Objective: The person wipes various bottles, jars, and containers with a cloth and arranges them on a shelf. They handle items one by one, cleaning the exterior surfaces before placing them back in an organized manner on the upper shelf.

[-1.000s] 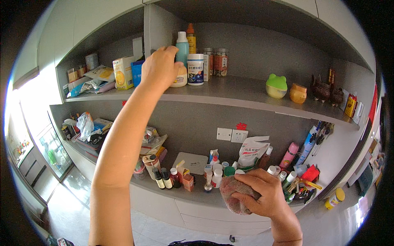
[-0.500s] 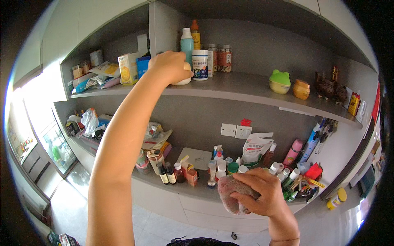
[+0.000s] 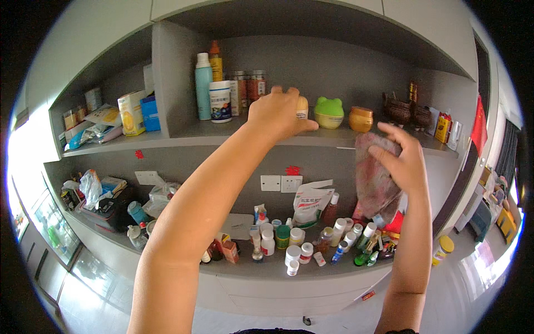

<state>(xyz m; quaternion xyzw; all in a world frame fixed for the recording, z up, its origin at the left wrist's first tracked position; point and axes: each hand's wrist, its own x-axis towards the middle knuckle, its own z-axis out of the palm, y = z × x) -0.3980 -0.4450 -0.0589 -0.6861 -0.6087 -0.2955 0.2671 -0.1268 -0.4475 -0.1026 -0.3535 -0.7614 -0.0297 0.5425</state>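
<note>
My left hand (image 3: pixel 276 114) is at the upper shelf with its fingers closed round a small cream-coloured jar (image 3: pixel 302 108). The fingers hide most of the jar, and the thumb points to the right in front of it. Just right of it stands a green-lidded, frog-shaped pot (image 3: pixel 329 113), then an amber jar (image 3: pixel 361 119). My right hand (image 3: pixel 405 158) pinches a greyish-pink cloth (image 3: pixel 375 181), which hangs below the shelf's front edge. Left of my left hand are a white tub (image 3: pixel 220 102) and a light-blue bottle (image 3: pixel 203 89).
Dark ornaments (image 3: pixel 397 109) and small boxes (image 3: pixel 443 127) occupy the shelf's right end. On the lower counter, several bottles stand close together round a white pouch (image 3: pixel 310 205). A yellow box (image 3: pixel 131 113) is in the left compartment. A yellow tub (image 3: pixel 443 249) sits at the lower right.
My left hand has moved right along the shelf with the cream jar, past the white tub. My right hand has risen with the cloth, which now hangs longer. The view has shifted right.
</note>
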